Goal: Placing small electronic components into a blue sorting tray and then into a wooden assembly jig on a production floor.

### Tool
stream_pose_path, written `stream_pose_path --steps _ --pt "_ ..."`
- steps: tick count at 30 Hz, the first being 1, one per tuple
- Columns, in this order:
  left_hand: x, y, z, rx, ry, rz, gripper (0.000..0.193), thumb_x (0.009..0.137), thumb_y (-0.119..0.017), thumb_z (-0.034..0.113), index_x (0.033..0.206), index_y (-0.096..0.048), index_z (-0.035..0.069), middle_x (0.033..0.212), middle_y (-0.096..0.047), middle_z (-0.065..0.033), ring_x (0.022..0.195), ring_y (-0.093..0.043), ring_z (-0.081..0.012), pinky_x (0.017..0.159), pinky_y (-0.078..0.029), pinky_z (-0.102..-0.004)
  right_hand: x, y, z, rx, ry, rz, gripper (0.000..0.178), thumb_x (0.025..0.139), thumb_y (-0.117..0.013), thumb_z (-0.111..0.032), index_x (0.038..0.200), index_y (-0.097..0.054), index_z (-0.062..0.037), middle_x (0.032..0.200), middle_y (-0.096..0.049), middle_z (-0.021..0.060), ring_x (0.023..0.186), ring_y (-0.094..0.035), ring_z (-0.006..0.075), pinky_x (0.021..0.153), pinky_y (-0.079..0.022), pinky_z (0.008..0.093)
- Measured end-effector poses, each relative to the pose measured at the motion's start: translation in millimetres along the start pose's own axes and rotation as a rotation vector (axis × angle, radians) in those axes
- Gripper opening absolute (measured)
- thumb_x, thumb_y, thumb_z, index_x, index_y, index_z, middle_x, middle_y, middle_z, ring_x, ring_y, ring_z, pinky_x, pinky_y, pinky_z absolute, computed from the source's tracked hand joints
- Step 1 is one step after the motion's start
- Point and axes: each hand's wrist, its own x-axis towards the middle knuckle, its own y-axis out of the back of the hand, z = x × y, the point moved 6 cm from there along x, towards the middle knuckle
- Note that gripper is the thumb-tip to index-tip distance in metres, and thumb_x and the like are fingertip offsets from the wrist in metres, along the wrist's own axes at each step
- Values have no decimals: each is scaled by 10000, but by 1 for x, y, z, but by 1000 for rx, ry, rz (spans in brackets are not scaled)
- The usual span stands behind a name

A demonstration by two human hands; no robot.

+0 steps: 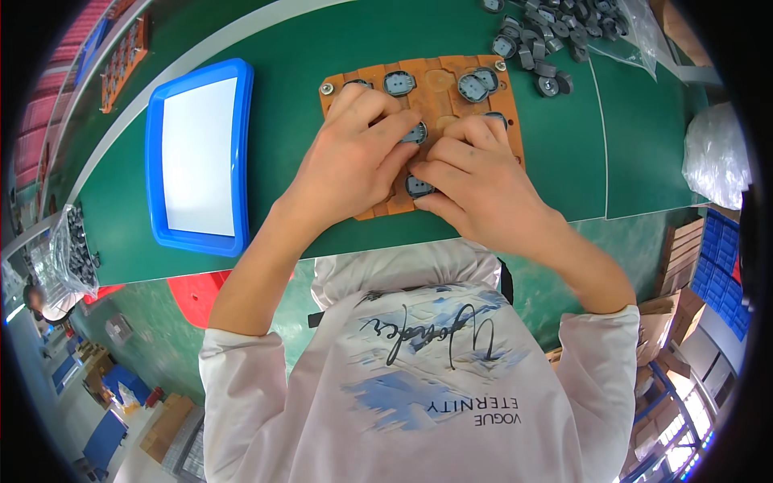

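An orange-brown fixture board (507, 101) with shaped recesses lies on the green table in front of me. My left hand (350, 157) reaches over its left half, thumb and forefinger closed on a small dark grey round plastic housing (415, 134). Nearer to me, the fingers of my right hand (483, 181) pinch another grey housing (418, 186) at the board's front part. Along the far edge sits a grey housing (398, 83), and to its right two overlapping housings (473, 86). My fingers partly cover one more housing on each side.
A blue-rimmed tray (241, 161) with a white bottom stands to the left. Many loose grey housings (555, 32) are heaped at the far right beside a clear plastic bag (640, 40). Another bag of dark parts (68, 249) lies at the table's left end. A red stool (193, 298) is below.
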Motion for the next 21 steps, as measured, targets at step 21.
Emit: stream_pose_path --steps 21 --pt "6 3 3 41 21 -105 322 763 -772 29 1063 -655 4 1024 -582 -133 1033 -548 -342 904 -486 -427 -24 5 -16 -69 -155 62 336 743 -797 -152 1073 -734 -130 1176 -540 47 1125 -448 329 968 -364 481"
